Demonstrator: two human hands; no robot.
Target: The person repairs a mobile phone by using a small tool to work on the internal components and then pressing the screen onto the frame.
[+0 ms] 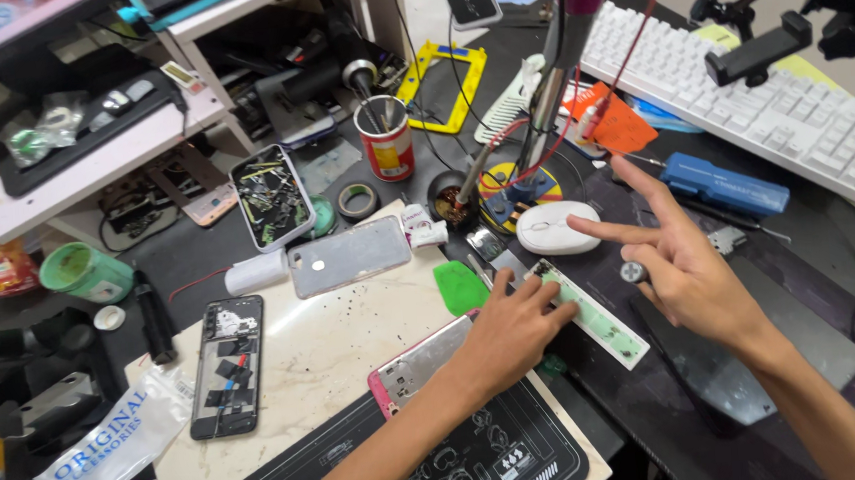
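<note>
My left hand [514, 326] rests with its fingertips on a long white and green strip-shaped board [593, 317] that lies at the edge of the marble slab [326, 367]. Under the wrist lies a pink-framed phone body [412, 369]. My right hand [675, 258] hovers just right of the strip, index and middle fingers stretched out towards a white mouse [552, 227], and pinches a small round grey knob-like part [633, 272] between thumb and fingers.
An opened black phone [228, 364], a grey back cover [348, 257], a green pick [459, 288], a red tin of tools [385, 138], a tray of small parts [271, 197], a blue tool [723, 185], a white keyboard [769, 106] and a black mat [443, 459] crowd the bench.
</note>
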